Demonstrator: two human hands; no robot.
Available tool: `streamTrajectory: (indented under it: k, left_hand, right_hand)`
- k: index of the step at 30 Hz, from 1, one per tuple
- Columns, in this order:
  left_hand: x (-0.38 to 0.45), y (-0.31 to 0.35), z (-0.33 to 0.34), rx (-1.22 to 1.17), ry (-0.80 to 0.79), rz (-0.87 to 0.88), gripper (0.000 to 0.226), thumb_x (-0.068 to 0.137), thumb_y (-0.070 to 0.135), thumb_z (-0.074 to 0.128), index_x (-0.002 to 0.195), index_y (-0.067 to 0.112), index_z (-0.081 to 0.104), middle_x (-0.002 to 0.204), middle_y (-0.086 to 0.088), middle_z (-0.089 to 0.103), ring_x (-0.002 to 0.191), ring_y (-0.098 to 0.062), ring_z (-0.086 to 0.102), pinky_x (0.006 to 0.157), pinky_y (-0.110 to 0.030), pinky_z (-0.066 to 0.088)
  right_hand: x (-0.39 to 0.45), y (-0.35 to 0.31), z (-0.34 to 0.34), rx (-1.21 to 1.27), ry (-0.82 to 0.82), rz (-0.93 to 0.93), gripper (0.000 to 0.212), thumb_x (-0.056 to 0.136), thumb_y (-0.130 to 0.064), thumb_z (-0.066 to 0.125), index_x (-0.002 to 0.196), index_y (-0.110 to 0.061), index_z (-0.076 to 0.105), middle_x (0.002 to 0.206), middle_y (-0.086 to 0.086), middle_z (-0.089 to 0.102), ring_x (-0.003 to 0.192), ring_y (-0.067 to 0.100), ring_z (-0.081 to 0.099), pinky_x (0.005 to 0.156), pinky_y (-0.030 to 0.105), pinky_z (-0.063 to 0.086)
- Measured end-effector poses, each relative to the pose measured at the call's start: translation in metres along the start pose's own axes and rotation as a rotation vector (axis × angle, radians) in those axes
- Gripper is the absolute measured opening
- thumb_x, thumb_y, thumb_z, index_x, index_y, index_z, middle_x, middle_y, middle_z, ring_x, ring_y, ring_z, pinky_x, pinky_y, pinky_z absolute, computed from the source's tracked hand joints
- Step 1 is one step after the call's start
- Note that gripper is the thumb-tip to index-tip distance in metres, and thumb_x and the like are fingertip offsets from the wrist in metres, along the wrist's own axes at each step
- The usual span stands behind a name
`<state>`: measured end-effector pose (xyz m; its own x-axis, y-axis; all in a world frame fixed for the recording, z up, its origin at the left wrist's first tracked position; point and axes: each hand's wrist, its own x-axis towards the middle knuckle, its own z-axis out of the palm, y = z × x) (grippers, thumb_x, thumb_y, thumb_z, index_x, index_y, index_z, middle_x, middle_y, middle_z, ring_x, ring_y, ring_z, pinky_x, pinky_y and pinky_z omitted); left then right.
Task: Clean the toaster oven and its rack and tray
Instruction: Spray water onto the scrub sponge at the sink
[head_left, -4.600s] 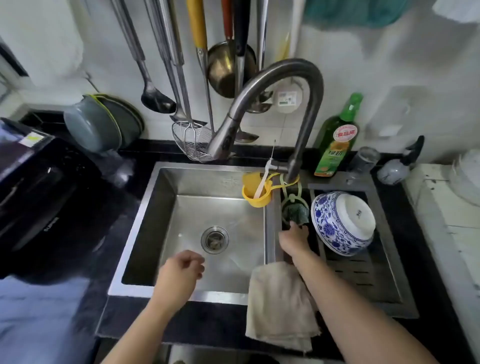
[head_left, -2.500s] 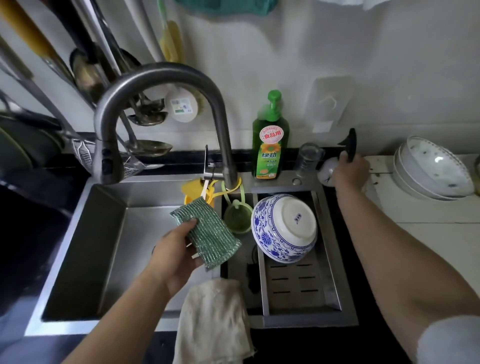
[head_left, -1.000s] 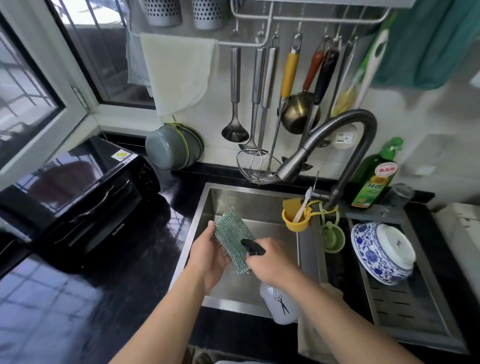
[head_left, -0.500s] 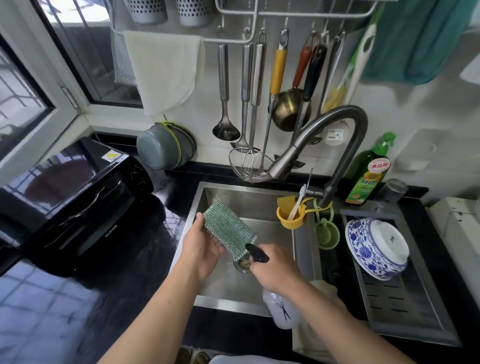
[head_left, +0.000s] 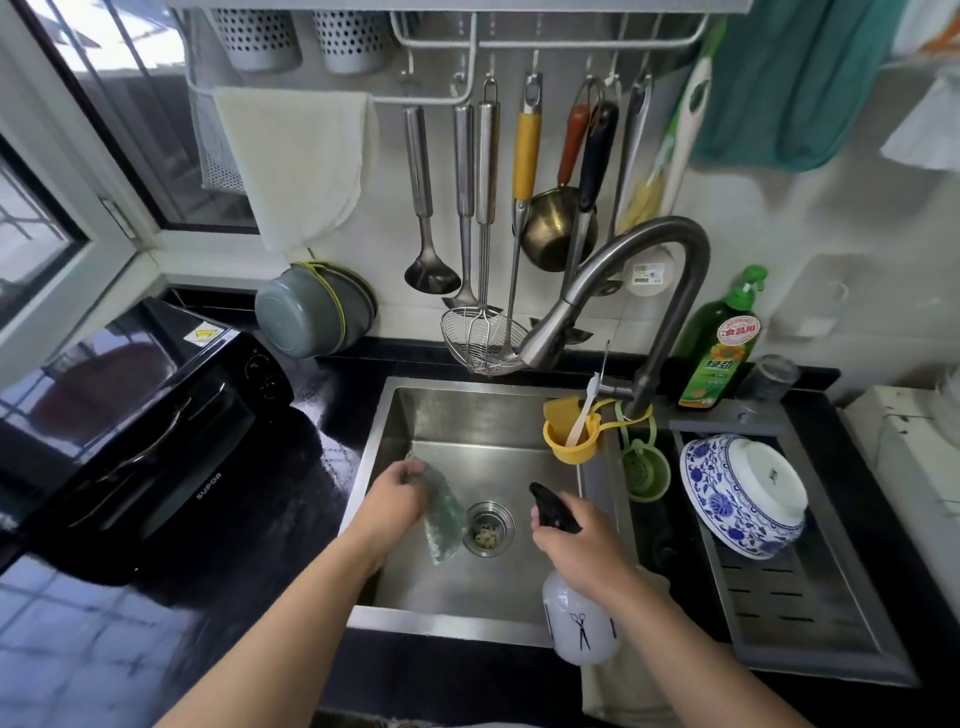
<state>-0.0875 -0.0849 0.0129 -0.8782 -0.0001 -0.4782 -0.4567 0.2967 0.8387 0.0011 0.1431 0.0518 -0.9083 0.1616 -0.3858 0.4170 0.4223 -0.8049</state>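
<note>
A: Far left, on the dark countertop (head_left: 249, 597): the black toaster oven (head_left: 130, 431), door closed, standing well apart from both hands. What lies behind it?

B: A grey pot (head_left: 311, 310) tipped on its side against the wall, below a pale cloth (head_left: 296, 161) draped over the wall rail (head_left: 467, 98). Ladles and a wire skimmer (head_left: 480, 338) hang from the same rail.

A: Centre, inside the steel sink (head_left: 488, 415)?

B: The left hand (head_left: 392, 499) holds a green scouring pad (head_left: 441, 514) above the basin, fingers curled round its upper edge; the pad hangs just left of the drain (head_left: 488, 527). The pad is blurred.

A: And the other hand?

B: The right hand (head_left: 582, 540) grips the neck of a translucent spray bottle (head_left: 579, 613), its black nozzle (head_left: 545, 506) pointing toward the pad. The hands are apart, with the drain between them.

A: Right of the faucet (head_left: 644, 270)?

B: A yellow caddy (head_left: 569, 436) and a green strainer (head_left: 641, 467) hang at the faucet base; a green detergent bottle (head_left: 719, 348) stands at the wall; a blue-and-white bowl (head_left: 743, 493) lies overturned on the draining tray (head_left: 810, 623)
</note>
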Motion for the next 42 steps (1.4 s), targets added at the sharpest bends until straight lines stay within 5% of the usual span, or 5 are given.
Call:
streamTrajectory:
  k: [5, 9, 15, 20, 42]
  left_hand:
    - [-0.003, 0.012, -0.012, 1.315, -0.098, 0.358, 0.050, 0.091, -0.001, 0.047, 0.138, 0.013, 0.049, 0.120, -0.013, 0.066, 0.106, -0.039, 0.067, 0.084, -0.043, 0.054]
    - [0.011, 0.019, -0.021, 1.606, 0.031, 0.512, 0.023, 0.098, 0.028, 0.057, 0.116, 0.028, 0.070, 0.119, -0.003, 0.051, 0.116, -0.026, 0.054, 0.088, -0.038, 0.050]
    - [0.009, 0.020, -0.001, -0.081, -0.056, 0.007, 0.013, 0.096, 0.004, 0.056, 0.102, 0.003, 0.067, 0.096, -0.018, 0.072, 0.081, -0.026, 0.068, 0.065, -0.028, 0.055]
    - [-0.024, 0.014, 0.018, -0.808, -0.157, -0.193, 0.039, 0.091, -0.005, 0.044, 0.125, -0.011, 0.061, 0.116, -0.028, 0.071, 0.097, -0.036, 0.068, 0.097, -0.044, 0.051]
    - [-0.046, 0.002, 0.022, -1.148, -0.294, -0.231, 0.054, 0.108, 0.035, 0.039, 0.141, -0.005, 0.055, 0.139, -0.026, 0.061, 0.137, -0.041, 0.052, 0.121, -0.050, 0.034]
  right_hand:
    - [0.003, 0.006, -0.005, 0.028, 0.008, 0.006, 0.006, 0.082, -0.027, 0.062, 0.083, -0.024, 0.067, 0.086, 0.007, 0.068, 0.085, 0.026, 0.065, 0.069, 0.032, 0.046]
    - [0.003, 0.008, -0.007, 0.011, 0.003, 0.003, 0.010, 0.080, -0.030, 0.061, 0.083, -0.023, 0.065, 0.085, 0.009, 0.067, 0.084, 0.028, 0.065, 0.067, 0.032, 0.044]
    - [0.000, 0.013, -0.013, -0.004, -0.018, 0.000, 0.011, 0.087, -0.031, 0.062, 0.082, -0.021, 0.064, 0.085, 0.010, 0.066, 0.075, 0.020, 0.061, 0.066, 0.031, 0.043]
    - [-0.006, -0.010, -0.011, 0.043, -0.107, -0.062, 0.003, 0.084, -0.023, 0.063, 0.085, -0.022, 0.066, 0.080, 0.002, 0.063, 0.072, 0.012, 0.055, 0.065, 0.026, 0.041]
    - [0.006, -0.043, 0.015, -0.107, -0.179, -0.024, 0.011, 0.068, -0.030, 0.059, 0.067, -0.020, 0.058, 0.062, -0.006, 0.056, 0.068, 0.023, 0.060, 0.066, 0.047, 0.053]
